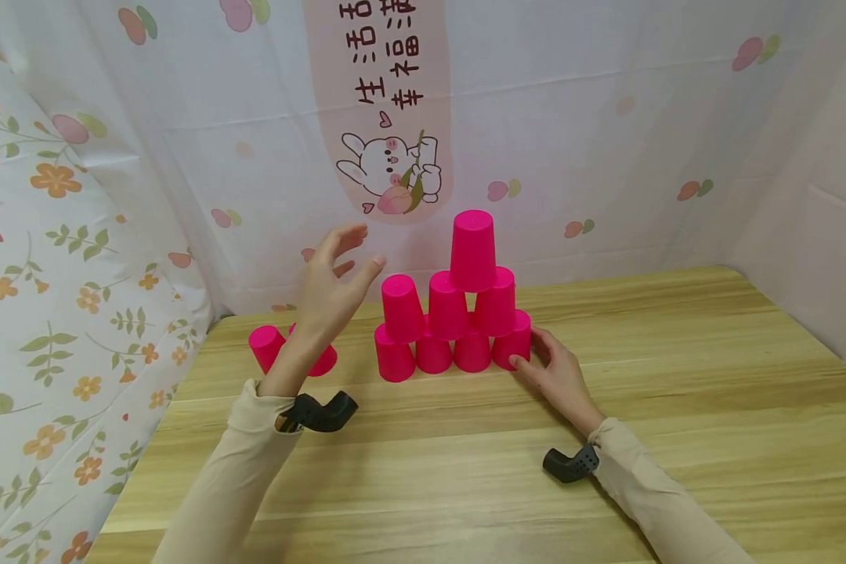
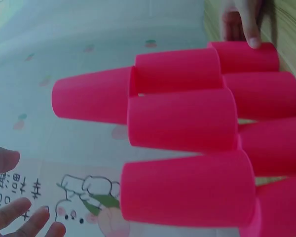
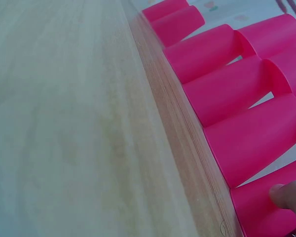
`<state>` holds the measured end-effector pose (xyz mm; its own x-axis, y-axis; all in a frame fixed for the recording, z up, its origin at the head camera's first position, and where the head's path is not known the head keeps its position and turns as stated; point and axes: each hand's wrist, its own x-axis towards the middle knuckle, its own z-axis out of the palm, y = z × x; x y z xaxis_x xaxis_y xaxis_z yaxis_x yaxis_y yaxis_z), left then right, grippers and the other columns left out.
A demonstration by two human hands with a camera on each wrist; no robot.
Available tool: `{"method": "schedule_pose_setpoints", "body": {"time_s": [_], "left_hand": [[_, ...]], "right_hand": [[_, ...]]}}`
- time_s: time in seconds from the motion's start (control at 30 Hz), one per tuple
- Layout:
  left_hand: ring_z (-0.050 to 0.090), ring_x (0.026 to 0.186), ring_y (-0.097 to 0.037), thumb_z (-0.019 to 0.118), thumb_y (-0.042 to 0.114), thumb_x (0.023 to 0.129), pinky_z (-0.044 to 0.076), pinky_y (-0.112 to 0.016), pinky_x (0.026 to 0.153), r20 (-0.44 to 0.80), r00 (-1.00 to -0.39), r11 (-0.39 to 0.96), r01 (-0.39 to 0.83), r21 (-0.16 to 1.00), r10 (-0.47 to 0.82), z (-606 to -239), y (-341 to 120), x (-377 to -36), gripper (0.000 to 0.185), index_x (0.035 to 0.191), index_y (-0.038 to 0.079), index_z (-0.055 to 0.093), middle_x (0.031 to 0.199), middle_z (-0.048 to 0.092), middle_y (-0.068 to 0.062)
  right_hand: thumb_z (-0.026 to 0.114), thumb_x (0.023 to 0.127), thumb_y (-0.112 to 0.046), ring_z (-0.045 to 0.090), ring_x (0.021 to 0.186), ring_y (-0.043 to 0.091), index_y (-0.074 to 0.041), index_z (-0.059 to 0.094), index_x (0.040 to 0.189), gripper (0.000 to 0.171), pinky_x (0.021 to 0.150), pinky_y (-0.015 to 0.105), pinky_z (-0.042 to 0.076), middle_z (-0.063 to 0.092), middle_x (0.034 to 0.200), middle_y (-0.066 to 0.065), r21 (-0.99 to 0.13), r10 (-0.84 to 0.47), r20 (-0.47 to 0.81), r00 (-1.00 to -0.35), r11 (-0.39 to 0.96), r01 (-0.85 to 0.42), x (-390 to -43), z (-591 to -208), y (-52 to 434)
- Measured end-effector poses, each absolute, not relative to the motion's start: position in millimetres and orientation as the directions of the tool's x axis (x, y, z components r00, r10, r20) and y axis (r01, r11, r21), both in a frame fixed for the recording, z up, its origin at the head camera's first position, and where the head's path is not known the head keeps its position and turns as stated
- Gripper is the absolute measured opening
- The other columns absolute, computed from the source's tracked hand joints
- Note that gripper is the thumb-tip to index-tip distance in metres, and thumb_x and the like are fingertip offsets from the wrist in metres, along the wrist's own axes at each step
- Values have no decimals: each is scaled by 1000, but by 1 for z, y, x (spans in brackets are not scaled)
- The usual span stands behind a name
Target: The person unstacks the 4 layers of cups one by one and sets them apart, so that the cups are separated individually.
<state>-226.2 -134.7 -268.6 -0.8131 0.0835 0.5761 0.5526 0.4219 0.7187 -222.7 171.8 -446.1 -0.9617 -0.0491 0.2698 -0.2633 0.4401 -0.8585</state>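
Note:
Hot-pink plastic cups stand upside down in a pyramid [image 1: 458, 313] on the wooden table [image 1: 677, 392], with a single cup [image 1: 473, 249] at the peak. My left hand [image 1: 345, 262] is raised with fingers spread, just left of the second row's left cup [image 1: 402, 307], holding nothing. My right hand [image 1: 546, 368] rests on the table, its fingers straight against the bottom row's rightmost cup [image 1: 515, 341]. In the left wrist view the pyramid [image 2: 187, 123] lies sideways, my left fingers [image 2: 19, 217] low at the left. In the right wrist view a fingertip [image 3: 288, 195] touches the nearest cup [image 3: 259, 210].
Two loose pink cups [image 1: 266, 347] [image 1: 322, 360] stand upside down left of the pyramid, the second partly hidden by my left wrist. A printed cloth backdrop [image 1: 395, 157] hangs close behind the table and along the left side.

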Motion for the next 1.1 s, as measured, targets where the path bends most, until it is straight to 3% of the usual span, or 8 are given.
{"method": "schedule_pose_setpoints", "body": {"time_s": [0.37, 0.63, 1.1], "left_hand": [[49, 118, -21, 67, 13, 84, 44, -36, 95, 549, -812, 237, 583, 777, 197, -253, -91, -230, 52, 131, 8, 46, 129, 49, -6], [49, 116, -13, 69, 18, 83, 45, -35, 94, 541, -804, 232, 591, 773, 248, -256, -69, -237, 54, 131, 10, 45, 130, 48, -2], [49, 116, -19, 70, 18, 82, 46, -34, 91, 479, -839, 281, 539, 794, 257, -264, -47, -244, 63, 137, 8, 40, 132, 48, -5]], "right_hand": [[70, 83, -17, 47, 120, 35, 3, 45, 132, 58, 100, 43, 38, 49, 131, 21, -855, -48, 281, -959, 441, -272, -223, -447, 173], [71, 83, -18, 47, 120, 34, 2, 45, 132, 58, 100, 42, 38, 50, 130, 21, -856, -46, 276, -960, 443, -268, -225, -449, 173], [70, 83, -18, 48, 119, 33, 1, 46, 131, 58, 100, 42, 38, 50, 130, 19, -862, -39, 262, -964, 439, -252, -226, -449, 172]]}}
